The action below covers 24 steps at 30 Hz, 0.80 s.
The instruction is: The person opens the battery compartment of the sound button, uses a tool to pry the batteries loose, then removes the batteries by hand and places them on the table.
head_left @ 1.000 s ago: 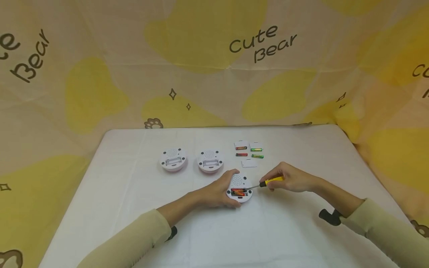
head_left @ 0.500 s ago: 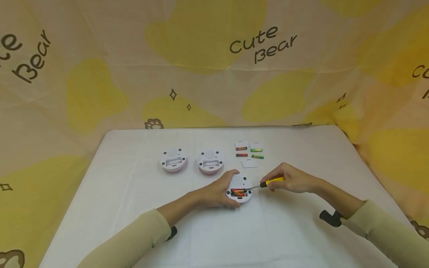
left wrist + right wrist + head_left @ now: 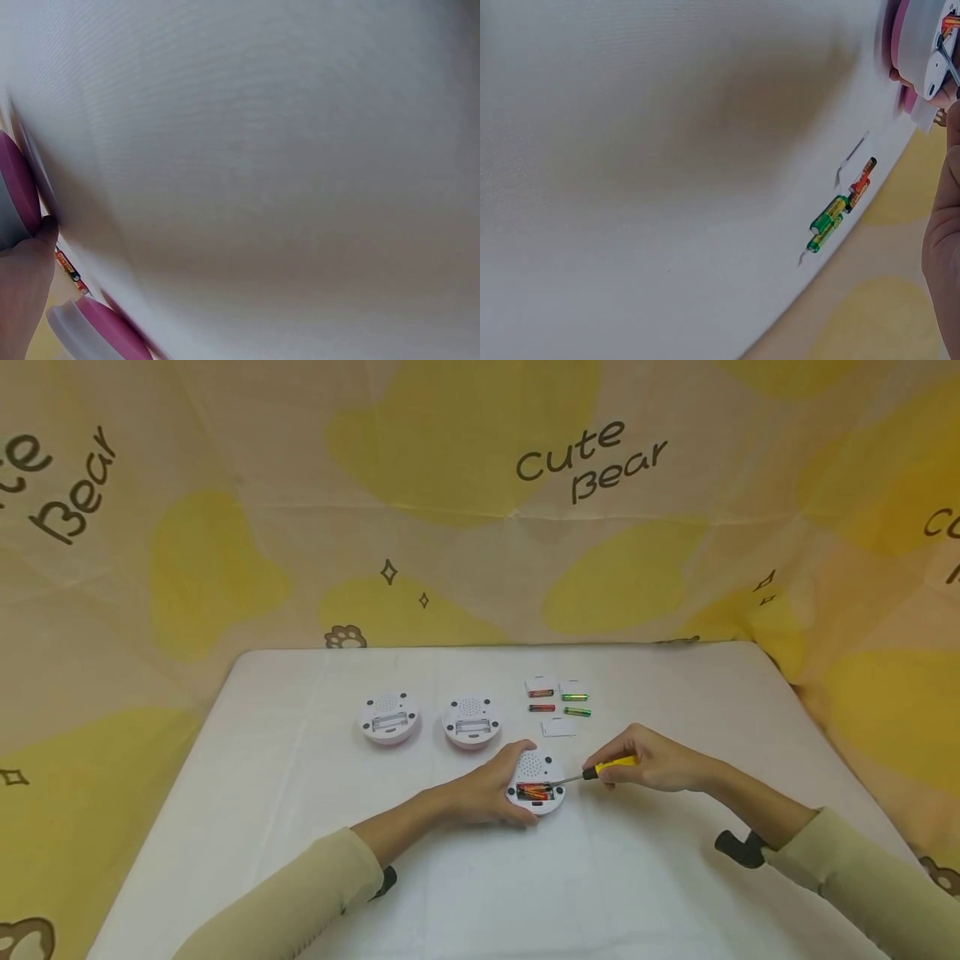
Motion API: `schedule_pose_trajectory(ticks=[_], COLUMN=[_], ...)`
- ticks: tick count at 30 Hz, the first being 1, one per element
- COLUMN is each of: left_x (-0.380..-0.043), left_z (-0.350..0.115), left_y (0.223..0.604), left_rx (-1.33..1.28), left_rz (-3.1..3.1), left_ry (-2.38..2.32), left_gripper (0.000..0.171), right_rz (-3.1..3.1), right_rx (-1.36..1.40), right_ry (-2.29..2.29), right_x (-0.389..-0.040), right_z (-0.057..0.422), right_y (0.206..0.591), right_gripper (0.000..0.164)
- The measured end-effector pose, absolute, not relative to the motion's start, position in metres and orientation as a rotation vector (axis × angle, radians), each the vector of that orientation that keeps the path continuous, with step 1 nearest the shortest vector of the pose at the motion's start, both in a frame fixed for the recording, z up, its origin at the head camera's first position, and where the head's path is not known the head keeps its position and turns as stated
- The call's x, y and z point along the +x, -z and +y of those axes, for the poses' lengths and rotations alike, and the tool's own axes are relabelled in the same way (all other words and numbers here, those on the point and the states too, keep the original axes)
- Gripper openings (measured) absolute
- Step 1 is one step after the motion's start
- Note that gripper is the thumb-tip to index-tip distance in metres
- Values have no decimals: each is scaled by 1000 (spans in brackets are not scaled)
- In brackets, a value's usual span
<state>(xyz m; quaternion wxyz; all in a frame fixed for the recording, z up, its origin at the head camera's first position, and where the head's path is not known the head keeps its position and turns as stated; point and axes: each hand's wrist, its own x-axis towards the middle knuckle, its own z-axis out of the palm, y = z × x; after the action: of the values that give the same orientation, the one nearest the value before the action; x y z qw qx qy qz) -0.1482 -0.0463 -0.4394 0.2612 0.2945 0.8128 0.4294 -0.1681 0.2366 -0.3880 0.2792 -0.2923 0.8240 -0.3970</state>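
My left hand (image 3: 483, 795) grips a round white device (image 3: 531, 765) around its left side, thumb at the near edge. The device lies with its speaker holes and uncovered battery compartment upward; the left wrist view shows its pink lower body (image 3: 19, 184). Red-and-black batteries (image 3: 534, 792) sit in the compartment, one slanted. From the right, my right hand (image 3: 663, 762) holds a screwdriver (image 3: 617, 762) by its yellow-and-black handle. Its metal tip is at the compartment's right end, beside the batteries. In the right wrist view the screwdriver shaft (image 3: 949, 61) reaches over the device.
Two similar devices, one at left (image 3: 387, 720) and one nearer the middle (image 3: 471, 720), stand behind with vacant battery bays. Back right on the white table (image 3: 300, 777) lie red batteries (image 3: 542, 708), green batteries (image 3: 577, 712) and white covers (image 3: 558, 727). A patterned cloth (image 3: 480, 527) hangs behind.
Very little differs. Both hands keep their hold, and the screwdriver tip stays at the compartment's right end; the whole view has shifted slightly.
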Motion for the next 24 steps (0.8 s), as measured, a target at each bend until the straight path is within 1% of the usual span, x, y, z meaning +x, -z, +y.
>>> schedule_pose_trajectory(ticks=[24], left_x=[-150], left_z=[-47], left_y=[442], left_rx=[804], left_rz=[2189], left_ry=[-1175], left_gripper=[101], right_rz=[2234], right_rx=[-755], right_ry=[1056], right_x=[-167], right_z=[241], right_y=[384], right_gripper=[25])
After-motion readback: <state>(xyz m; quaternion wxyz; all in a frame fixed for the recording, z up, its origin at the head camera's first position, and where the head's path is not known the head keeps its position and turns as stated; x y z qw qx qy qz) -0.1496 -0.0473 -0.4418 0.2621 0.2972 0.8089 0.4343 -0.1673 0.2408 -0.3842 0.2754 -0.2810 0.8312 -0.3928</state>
